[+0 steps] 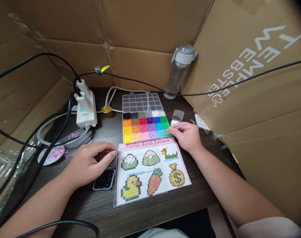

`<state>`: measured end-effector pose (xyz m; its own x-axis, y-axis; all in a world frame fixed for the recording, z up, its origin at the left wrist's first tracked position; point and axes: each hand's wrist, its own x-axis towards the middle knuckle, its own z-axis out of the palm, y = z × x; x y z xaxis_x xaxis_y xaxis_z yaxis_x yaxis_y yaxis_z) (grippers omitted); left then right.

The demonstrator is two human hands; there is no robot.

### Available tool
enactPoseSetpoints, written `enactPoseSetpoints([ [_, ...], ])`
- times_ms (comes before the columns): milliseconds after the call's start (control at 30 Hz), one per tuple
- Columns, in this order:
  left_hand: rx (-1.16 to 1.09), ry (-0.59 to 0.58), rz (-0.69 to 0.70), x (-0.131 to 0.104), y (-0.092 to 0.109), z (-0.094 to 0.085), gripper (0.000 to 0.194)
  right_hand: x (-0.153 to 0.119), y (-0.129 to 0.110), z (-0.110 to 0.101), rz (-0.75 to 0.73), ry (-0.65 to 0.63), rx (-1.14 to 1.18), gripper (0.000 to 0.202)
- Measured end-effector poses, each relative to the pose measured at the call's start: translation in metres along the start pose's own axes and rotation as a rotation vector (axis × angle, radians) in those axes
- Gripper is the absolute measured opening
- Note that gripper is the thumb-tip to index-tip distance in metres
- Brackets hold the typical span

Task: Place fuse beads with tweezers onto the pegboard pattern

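Two hands: your left hand [89,163] presses a tray [108,158] steady; your right hand [187,135] pinches a tool [176,125] over the bead box [145,127].

Bead box [145,127] and small trays [104,178] on dark desk.
Open, 24 colour compartments, lid upright behind; 2 square trays stacked lengthwise, nearer holding black beads.
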<state>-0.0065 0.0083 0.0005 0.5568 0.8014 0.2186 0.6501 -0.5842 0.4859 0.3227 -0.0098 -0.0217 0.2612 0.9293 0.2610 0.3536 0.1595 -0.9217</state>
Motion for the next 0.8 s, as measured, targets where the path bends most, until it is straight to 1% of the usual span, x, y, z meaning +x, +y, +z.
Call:
enactPoseSetpoints([
  [267, 0.004, -0.006, -0.006, -0.0003, -0.0006, -0.0015, 0.026, -0.0001, -0.0009, -0.0001, -0.001, -0.006, -0.020, 0.010],
  [567, 0.020, -0.004, 0.026, -0.0001, -0.0013, -0.0003, 0.024, -0.0007, -0.0043, -0.0003, -0.017, -0.001, -0.054, 0.010],
  [800, 0.014, -0.003, 0.014, -0.0003, -0.0004, -0.0004, 0.026, -0.0016, -0.0035, 0.0007, -0.028, -0.002, -0.058, 0.009],
])
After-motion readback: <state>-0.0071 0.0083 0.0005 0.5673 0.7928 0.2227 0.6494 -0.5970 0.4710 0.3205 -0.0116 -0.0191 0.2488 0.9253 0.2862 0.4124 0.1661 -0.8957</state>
